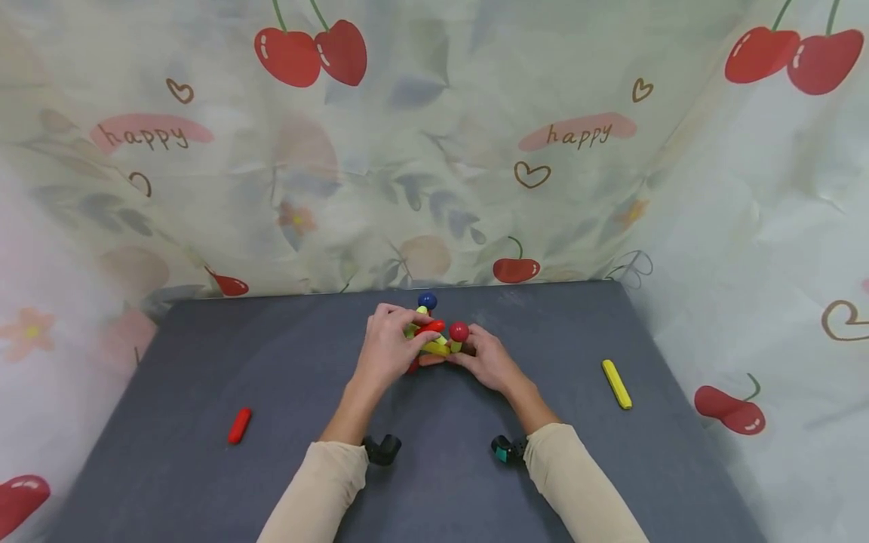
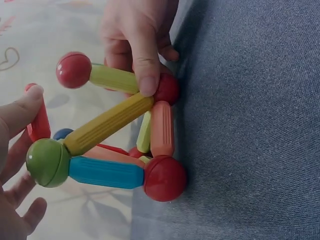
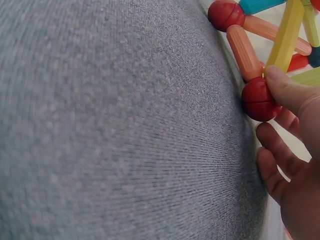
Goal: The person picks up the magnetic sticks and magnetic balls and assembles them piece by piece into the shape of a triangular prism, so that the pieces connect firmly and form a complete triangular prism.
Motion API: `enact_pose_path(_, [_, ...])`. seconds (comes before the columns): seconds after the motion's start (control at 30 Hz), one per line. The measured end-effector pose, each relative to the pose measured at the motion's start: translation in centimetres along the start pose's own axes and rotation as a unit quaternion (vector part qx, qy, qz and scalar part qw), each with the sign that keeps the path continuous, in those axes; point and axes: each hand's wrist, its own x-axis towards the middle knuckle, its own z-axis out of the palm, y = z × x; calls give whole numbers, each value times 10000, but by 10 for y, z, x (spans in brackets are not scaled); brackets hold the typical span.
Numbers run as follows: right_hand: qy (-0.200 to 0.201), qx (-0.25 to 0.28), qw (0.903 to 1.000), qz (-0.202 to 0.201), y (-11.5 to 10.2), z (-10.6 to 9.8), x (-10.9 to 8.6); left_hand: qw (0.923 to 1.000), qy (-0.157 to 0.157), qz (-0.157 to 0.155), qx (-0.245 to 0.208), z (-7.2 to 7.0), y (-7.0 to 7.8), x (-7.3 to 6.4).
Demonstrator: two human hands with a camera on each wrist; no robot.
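Note:
A magnetic stick-and-ball frame stands on the dark table between the hands. My left hand (image 1: 390,339) pinches a red magnetic stick (image 2: 40,120) between thumb and fingers; its lower end meets the green ball (image 2: 48,162). From that ball, a yellow stick (image 2: 107,125) and a blue stick (image 2: 106,172) run to red balls. My right hand (image 1: 492,362) grips the red ball (image 3: 259,100) at the near corner, its thumb over the yellow stick's end. A yellow-green stick (image 2: 112,78) topped by another red ball (image 2: 74,70) juts from that corner. The far side is partly hidden.
A loose red stick (image 1: 240,426) lies at the left of the table (image 1: 448,483), a loose yellow stick (image 1: 616,385) at the right. A dark blue ball (image 1: 427,301) sits at the frame's far side. Patterned cloth (image 1: 421,204) hangs behind the table's back edge.

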Motion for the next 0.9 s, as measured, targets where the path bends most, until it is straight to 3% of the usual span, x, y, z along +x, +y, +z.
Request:
enact_pose_path(0.27, [-9, 94, 10000, -2, -2, -2, -1, 9966, 62, 469, 673, 6, 4, -1])
enact_pose_path(0.67, [-45, 33, 10000, 21, -1, -3, 0, 9919, 185, 625, 1089, 12, 9, 0])
enact_pose_path(0.8, [-80, 38, 10000, 25, -2, -2, 0, 9929, 146, 534, 1057, 13, 9, -2])
enact_pose_path(0.9, [-63, -25, 10000, 48, -3, -1, -1, 9966, 246, 85, 786, 11, 8, -10])
